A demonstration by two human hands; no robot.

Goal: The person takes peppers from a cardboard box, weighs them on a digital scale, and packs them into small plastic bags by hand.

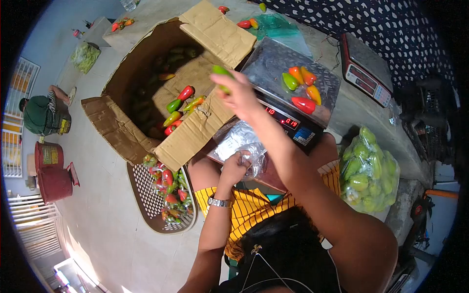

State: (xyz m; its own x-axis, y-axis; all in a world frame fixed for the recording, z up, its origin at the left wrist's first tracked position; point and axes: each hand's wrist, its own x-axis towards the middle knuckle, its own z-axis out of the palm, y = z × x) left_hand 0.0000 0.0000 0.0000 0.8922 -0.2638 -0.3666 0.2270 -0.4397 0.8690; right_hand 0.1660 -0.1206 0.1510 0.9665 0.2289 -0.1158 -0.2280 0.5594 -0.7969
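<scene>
Currently, I have one green pepper (pixel 221 72) grasped in my right grip (pixel 240 95), near the box (pixel 193 139), its long axis too blurred to call. Rightward of it lies the scale (pixel 266 59) bearing five peppers (pixel 303 105); my right grip is nearer its pan than my left grip (pixel 235 167), clutching clear plastic (pixel 238 141). Outward, I count one basket (pixel 146 198), one second scale (pixel 366 73).

- My right hand (pixel 240 96): grips a green pepper (pixel 221 71) near the carton (pixel 188 142).
- My left hand (pixel 235 168): holds clear plastic (pixel 240 141).
- Scale (pixel 264 66), right of carton: five peppers (pixel 313 94) on top.
</scene>
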